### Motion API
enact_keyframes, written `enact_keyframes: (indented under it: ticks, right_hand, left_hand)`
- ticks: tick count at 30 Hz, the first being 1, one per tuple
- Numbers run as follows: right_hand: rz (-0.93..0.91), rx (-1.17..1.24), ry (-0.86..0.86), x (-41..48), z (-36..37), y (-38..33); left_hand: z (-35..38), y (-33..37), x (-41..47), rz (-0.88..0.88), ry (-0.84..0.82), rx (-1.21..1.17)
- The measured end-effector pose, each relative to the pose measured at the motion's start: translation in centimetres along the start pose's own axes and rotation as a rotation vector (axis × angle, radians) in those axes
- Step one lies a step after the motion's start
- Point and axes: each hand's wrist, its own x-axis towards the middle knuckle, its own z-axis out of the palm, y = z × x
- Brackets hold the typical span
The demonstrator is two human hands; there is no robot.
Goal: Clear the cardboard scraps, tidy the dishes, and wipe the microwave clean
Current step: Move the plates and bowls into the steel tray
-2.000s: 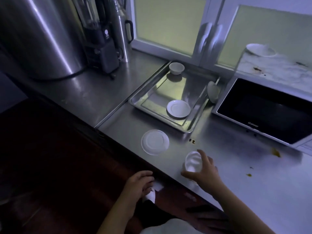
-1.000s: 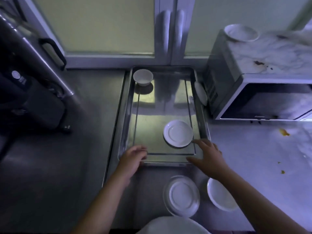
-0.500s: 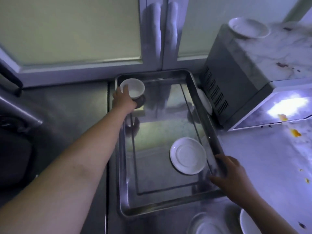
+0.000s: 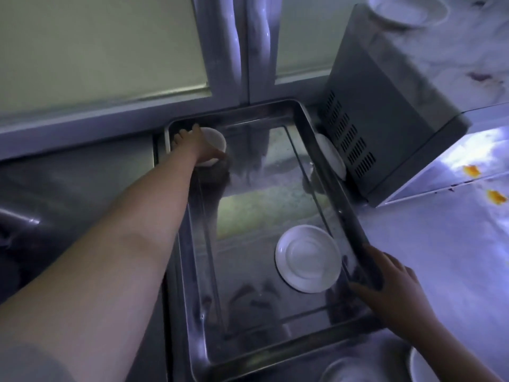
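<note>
Our left hand (image 4: 197, 146) wraps around a small white bowl (image 4: 213, 142) in the tray's (image 4: 325, 161) far left corner. A white saucer (image 4: 308, 259) lies near the tray's right wall, where our right hand (image 4: 391, 285) grips the rim. Another dish (image 4: 332, 155) is wedged between tray and microwave (image 4: 385, 111), which carries a plate (image 4: 405, 8) on top. Orange stains (image 4: 495, 196) mark the table (image 4: 440, 244).

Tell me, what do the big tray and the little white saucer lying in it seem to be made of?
The tray looks like stainless steel with a polished finish: its floor mirrors the window frame and the person's arm. The saucer seems to be glazed ceramic, white and smooth with a soft sheen, though hard plastic cannot be ruled out in this dim light.
</note>
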Motion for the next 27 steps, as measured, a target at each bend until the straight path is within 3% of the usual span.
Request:
enact_keyframes:
  ticks: [5,8,18,22,27]
  right_hand:
    - [-0.026,0.145,-0.041,-1.2,-0.6,0.7]
    - [-0.030,0.111,-0.063,-2.9,-0.3,1.6]
    - [-0.130,0.092,-0.084,-5.4,-1.4,3.2]
    - [-0.173,0.084,-0.063,-7.3,-3.0,6.8]
    - [-0.068,-0.132,-0.235,-8.9,-2.6,12.9]
  left_hand:
    - [3.5,0.9,-6.7,0.117,-0.086,0.098]
    - [6.4,-0.2,-13.0,0.154,-0.138,0.145]
    - [12.5,-3.2,-29.4,0.088,-0.209,0.062]
    - [11.4,-2.0,-31.6,0.012,-0.125,0.003]
    - [12.9,-0.9,-37.7,-0.086,0.210,-0.372]
